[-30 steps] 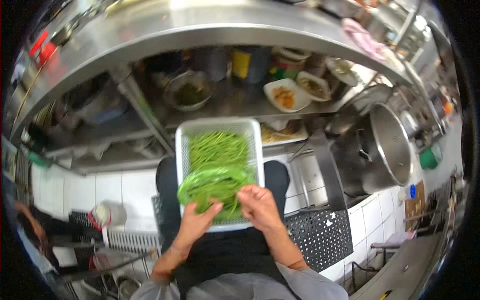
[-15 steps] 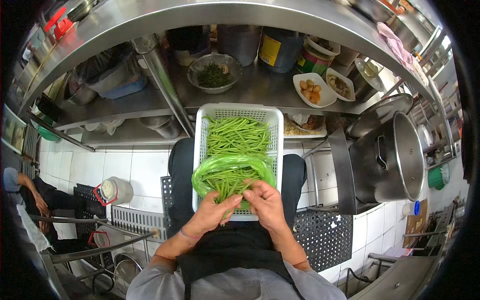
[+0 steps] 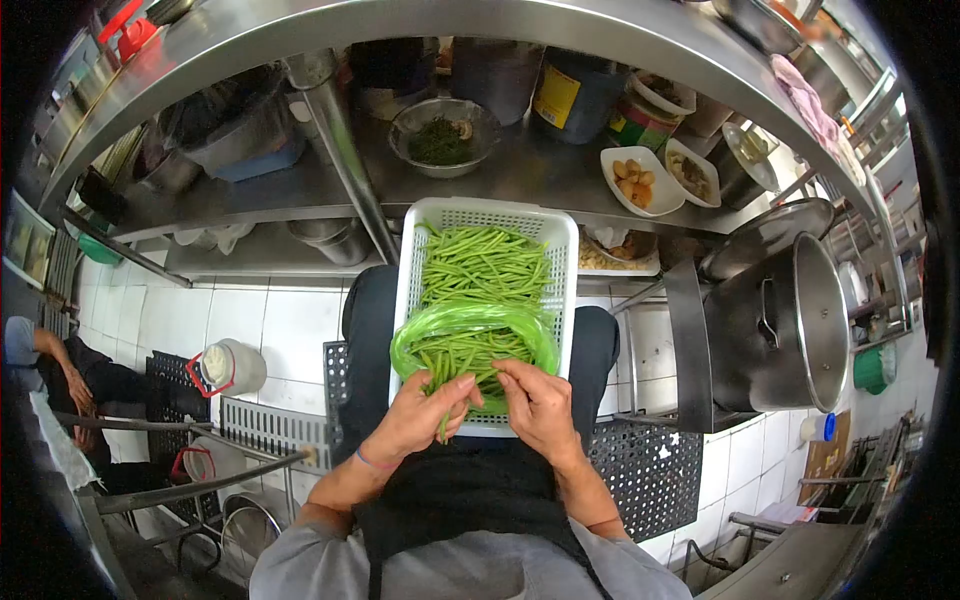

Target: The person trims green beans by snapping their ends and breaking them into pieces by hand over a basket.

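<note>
On my lap rests a white perforated basket with a pile of long green beans at its far end. A green plastic bag, its mouth spread, sits in the near half with more beans inside. My left hand is closed around a small bunch of beans, their ends sticking out below the fingers. Over the bag's near right edge, my right hand has thumb and fingertips pinched together. Whatever is between those fingertips is too small to make out.
A steel shelf ahead carries a bowl of chopped greens and white dishes of food. A large steel pot stands right. A white bucket is on the left floor, and another person's hand shows far left.
My hands have moved a little apart, the right one slightly right and the left slightly left. The camera view has shifted a little. The bunch stays in my left hand.
</note>
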A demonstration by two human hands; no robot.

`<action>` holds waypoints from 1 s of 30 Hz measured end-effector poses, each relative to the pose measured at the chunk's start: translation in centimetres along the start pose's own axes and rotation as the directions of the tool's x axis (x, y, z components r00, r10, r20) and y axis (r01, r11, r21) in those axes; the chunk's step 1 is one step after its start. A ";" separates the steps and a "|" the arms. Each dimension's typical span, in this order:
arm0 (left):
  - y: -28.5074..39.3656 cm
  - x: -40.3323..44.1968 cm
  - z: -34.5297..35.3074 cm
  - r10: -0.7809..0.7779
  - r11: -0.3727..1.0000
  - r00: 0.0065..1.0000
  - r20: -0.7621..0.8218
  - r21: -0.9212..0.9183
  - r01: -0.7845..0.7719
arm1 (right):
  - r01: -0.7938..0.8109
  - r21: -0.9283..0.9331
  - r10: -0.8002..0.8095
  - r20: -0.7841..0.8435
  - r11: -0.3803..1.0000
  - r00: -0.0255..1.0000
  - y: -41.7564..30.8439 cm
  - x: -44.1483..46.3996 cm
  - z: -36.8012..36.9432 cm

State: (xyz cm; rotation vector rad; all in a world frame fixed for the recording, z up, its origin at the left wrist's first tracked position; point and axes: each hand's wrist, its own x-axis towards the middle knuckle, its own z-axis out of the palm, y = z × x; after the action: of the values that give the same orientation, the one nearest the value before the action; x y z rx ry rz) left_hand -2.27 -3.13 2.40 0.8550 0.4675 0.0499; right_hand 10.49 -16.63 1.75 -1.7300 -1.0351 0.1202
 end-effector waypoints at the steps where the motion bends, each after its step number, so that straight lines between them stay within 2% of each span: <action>1: -0.3 0.1 -0.1 -0.006 1.000 1.000 0.005 0.005 0.006 | 0.006 0.006 -0.006 0.000 1.000 1.000 -0.2 0.0 -0.1; 5: -0.3 0.3 0.2 -0.019 0.999 1.000 0.024 0.049 0.018 | 0.023 0.027 -0.021 -0.059 0.999 0.998 0.7 -0.6 0.2; 8: -0.7 0.3 0.9 0.030 0.995 0.999 0.024 0.098 -0.032 | -0.128 0.120 0.137 -0.077 0.985 0.988 0.2 -1.1 0.3; 11: -0.9 0.5 1.1 0.060 0.980 0.998 -0.003 0.189 -0.058 | -0.225 0.354 0.263 -0.063 0.908 0.963 1.2 -1.9 1.4; 14: -1.3 0.0 1.0 0.077 0.975 0.997 -0.024 0.211 -0.070 | -0.410 0.742 0.539 0.077 0.531 0.839 1.8 -2.1 1.9; 16: -1.1 -0.3 0.9 0.101 0.972 0.993 -0.062 0.217 -0.086 | -0.355 0.887 0.567 0.136 0.296 0.812 1.9 -1.0 0.7; 18: -0.5 -0.4 0.9 0.139 0.965 0.981 -0.133 0.242 -0.104 | -0.292 0.955 0.566 0.218 0.042 0.795 1.9 -0.3 -1.2; 21: -0.2 0.6 0.6 0.209 0.976 0.944 -0.253 0.112 -0.186 | -0.339 0.938 0.472 0.333 -0.077 0.816 2.3 -0.8 -2.1; 25: -0.5 1.1 -0.2 0.313 0.941 0.902 -0.297 0.226 -0.252 | -0.490 0.872 0.434 0.435 0.017 0.789 3.1 -2.1 -0.6; 26: -0.6 1.1 -0.3 0.358 0.914 0.883 -0.304 0.306 -0.265 | -0.561 0.825 0.488 0.463 0.067 0.740 3.0 -2.4 -0.3; 28: -0.9 1.2 -0.4 0.441 0.846 0.844 -0.304 0.456 -0.278 | -0.652 0.723 0.496 0.491 0.227 0.716 1.8 -2.2 0.2; 30: -0.9 1.0 -0.1 0.448 0.852 0.844 -0.295 0.426 -0.303 | -0.703 0.583 0.498 0.504 0.406 0.706 1.5 -2.5 0.3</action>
State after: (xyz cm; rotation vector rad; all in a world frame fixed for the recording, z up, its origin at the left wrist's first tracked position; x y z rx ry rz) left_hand -1.51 -3.35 1.29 1.3109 0.6819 0.5274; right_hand 9.69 -18.22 -0.57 -1.2104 -0.3247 1.1357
